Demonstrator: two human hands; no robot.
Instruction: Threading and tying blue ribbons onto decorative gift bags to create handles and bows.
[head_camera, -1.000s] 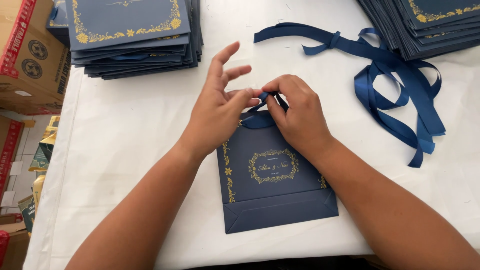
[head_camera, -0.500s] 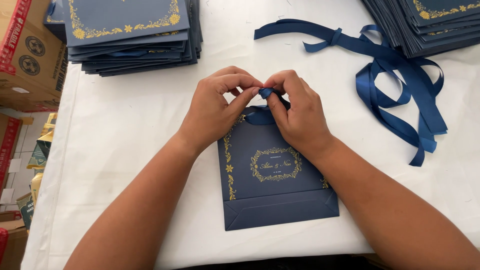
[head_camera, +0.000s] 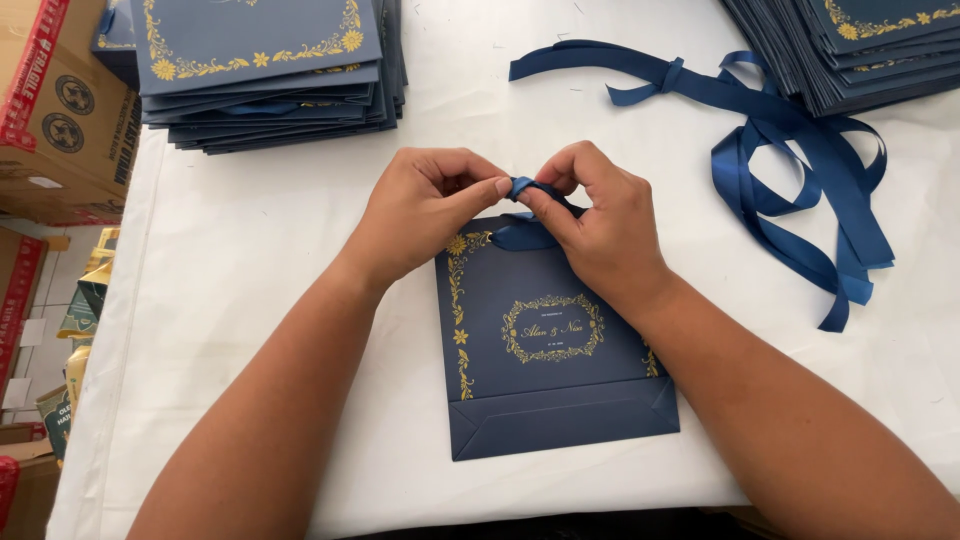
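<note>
Head view, looking down: a flat navy paper bag (head_camera: 545, 350) with gold floral print lies near the front edge of a white surface (head_camera: 260, 290). At the bag's top edge, the left hand (head_camera: 425, 210) and right hand (head_camera: 595, 225) meet, each with a narrow grip pinching a short blue ribbon (head_camera: 522, 188) between thumb and fingertips. A stack of matching bags (head_camera: 265, 70) sits at the back left corner, another stack (head_camera: 850, 45) at the back right. Loose ribbon lengths (head_camera: 790, 165) trail near the right edge. Cardboard boxes (head_camera: 55, 110) stand beyond the left edge.
</note>
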